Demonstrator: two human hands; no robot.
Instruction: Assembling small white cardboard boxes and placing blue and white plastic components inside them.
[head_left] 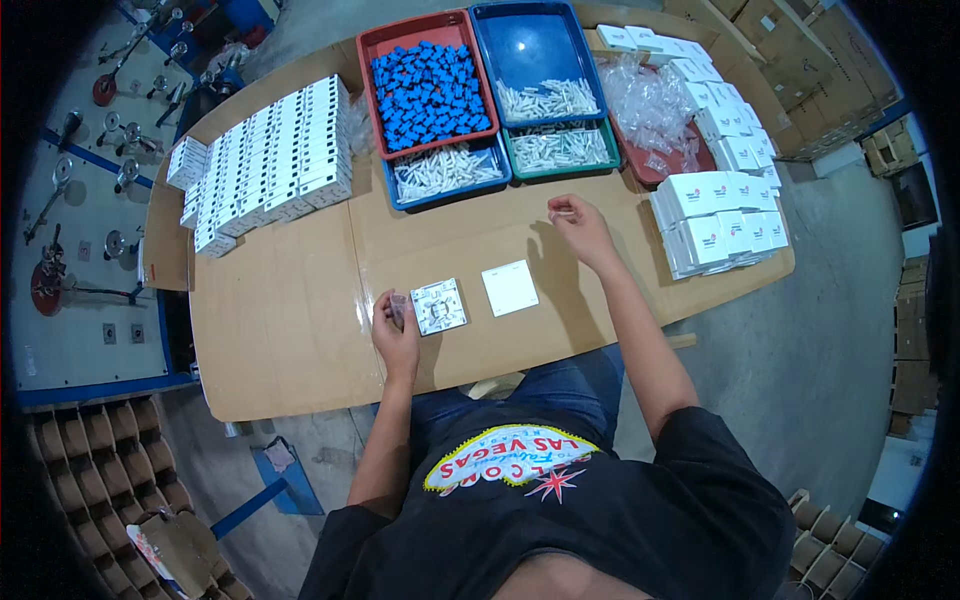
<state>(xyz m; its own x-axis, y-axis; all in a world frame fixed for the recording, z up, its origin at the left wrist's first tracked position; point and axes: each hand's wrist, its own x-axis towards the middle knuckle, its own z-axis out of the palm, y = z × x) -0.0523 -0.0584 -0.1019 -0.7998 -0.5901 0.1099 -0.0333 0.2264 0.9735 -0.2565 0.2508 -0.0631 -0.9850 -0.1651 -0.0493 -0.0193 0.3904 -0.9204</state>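
Observation:
My left hand (397, 338) is closed round what looks like a small clear plastic bag (399, 308), beside the left edge of a square white plate (439, 307). The moulded inner side of that plate, with grey parts in its middle, faces up. A smooth square white cover plate (510, 288) lies flat just to its right. Farther right and higher over the cardboard, my right hand (581, 232) has its fingers pinched together at a small pale thing, too small to name.
Behind stand a red tray (366, 50) of blue parts, a blue tray (530, 45) and lower trays of white plugs, and a red bin (712, 160) of clear bags. Stacked white switch units (270, 155) rise at left, white boxes (715, 222) at right. The cardboard tabletop (290, 340) has a raised rim.

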